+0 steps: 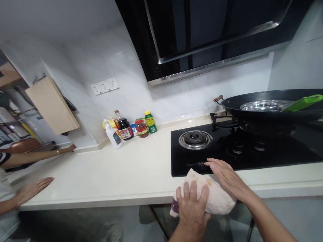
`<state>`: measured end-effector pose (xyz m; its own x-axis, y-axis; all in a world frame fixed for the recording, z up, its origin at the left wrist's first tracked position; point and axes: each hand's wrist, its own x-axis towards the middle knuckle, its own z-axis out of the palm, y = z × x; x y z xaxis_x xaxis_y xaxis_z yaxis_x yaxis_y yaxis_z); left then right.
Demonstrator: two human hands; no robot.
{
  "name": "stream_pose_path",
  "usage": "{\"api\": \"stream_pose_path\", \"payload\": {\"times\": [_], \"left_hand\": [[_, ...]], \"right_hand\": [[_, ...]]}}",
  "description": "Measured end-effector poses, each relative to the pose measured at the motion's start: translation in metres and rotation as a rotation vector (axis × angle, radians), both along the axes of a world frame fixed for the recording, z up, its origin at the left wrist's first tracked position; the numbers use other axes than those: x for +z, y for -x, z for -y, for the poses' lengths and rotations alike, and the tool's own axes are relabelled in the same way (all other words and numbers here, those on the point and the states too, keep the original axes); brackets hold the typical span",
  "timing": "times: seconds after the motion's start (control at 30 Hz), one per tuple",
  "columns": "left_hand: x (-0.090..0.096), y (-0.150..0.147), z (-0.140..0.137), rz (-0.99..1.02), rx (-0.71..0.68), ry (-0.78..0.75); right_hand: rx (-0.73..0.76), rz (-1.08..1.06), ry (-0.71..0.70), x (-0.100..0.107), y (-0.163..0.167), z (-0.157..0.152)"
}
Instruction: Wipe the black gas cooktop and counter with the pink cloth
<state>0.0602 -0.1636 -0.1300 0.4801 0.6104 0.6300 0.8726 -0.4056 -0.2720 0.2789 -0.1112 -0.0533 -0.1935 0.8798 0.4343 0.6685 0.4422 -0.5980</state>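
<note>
A folded white cloth [215, 198] with light brown stains and a purple patch at one end is at the counter's front edge, below the stove. My left hand [192, 206] grips it from above, fingers spread over its near side. Against the cloth's right side lies my right hand [227, 176], its fingers stretched out flat over the front of the black gas stove [199, 159]. The underside of the cloth is hidden.
A large black wok [262, 116] holds a steel dish [264, 106] and a green-handled utensil [304, 102]. Sauce bottles [124, 126] and a white spray bottle [113, 136] stand along the wall. Another person's hands [34, 191] rest on the counter at left. A range hood [214, 30] hangs overhead.
</note>
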Motion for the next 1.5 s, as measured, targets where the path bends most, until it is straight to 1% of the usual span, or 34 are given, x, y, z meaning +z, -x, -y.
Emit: {"api": "stream_pose_path", "payload": {"times": [0.07,0.1,0.17,0.27,0.33,0.4,0.47,0.53,0.6,0.67,0.73,0.77,0.83,0.93,1.07,1.17,1.23,1.3,1.37,1.43,1.5], "left_hand": [[0.005,0.006,0.002,0.056,-0.008,-0.059],[0.009,0.014,0.004,0.089,-0.007,-0.085],[0.017,0.039,0.008,0.145,0.004,-0.123],[0.031,0.095,0.016,0.137,0.061,-0.133],[0.04,0.138,0.022,0.022,0.109,-0.07],[0.045,0.178,0.028,-0.039,0.156,-0.089],[0.047,0.208,0.031,-0.049,0.194,-0.123],[0.046,0.227,0.033,-0.045,0.228,-0.139],[0.043,0.231,0.033,-0.037,0.279,-0.133],[0.041,0.224,0.033,-0.012,0.361,-0.105],[0.041,0.208,0.035,0.022,0.441,-0.067],[0.042,0.198,0.035,0.035,0.465,-0.047],[0.043,0.176,0.036,0.056,0.47,-0.013],[0.041,0.134,0.031,0.092,0.407,0.03],[0.027,0.059,0.012,0.125,0.24,0.056],[0.018,0.003,-0.003,0.096,0.102,0.041],[0.019,-0.024,-0.009,0.089,0.042,0.05],[0.025,-0.039,-0.01,0.101,0.008,0.061],[0.036,-0.04,-0.007,0.12,-0.033,0.086],[0.051,-0.031,0.0,0.134,-0.113,0.17],[0.07,-0.013,0.008,0.155,-0.245,0.315]], "right_hand": [[0.008,-0.01,0.011,0.0,-0.001,-0.001],[0.011,-0.008,0.011,0.001,-0.001,-0.001],[0.012,0.003,0.006,0.002,0.0,-0.001],[0.02,0.022,-0.003,0.004,0.0,0.002],[0.028,0.032,-0.021,0.005,0.001,0.004],[0.033,0.036,-0.037,0.007,0.002,0.006],[0.031,0.033,-0.04,0.008,0.003,0.007],[0.036,0.034,-0.033,0.01,0.004,0.007],[0.046,0.038,-0.028,0.012,0.004,0.007],[0.051,0.042,-0.028,0.013,0.004,0.007],[0.04,0.04,-0.035,0.013,0.004,0.008],[0.034,0.038,-0.041,0.012,0.004,0.008],[0.023,0.035,-0.054,0.01,0.005,0.008],[0.015,0.022,-0.072,0.006,0.006,0.006],[0.026,-0.038,-0.079,0.009,0.006,0.004],[0.007,-0.178,-0.136,0.014,0.007,0.02],[0.021,-0.235,-0.176,0.014,0.009,0.04],[0.075,-0.199,-0.182,0.006,0.012,0.061],[0.11,-0.098,-0.22,-0.008,0.015,0.074],[0.09,0.026,-0.339,-0.025,0.018,0.078],[0.062,0.147,-0.482,-0.038,0.021,0.075]]}}
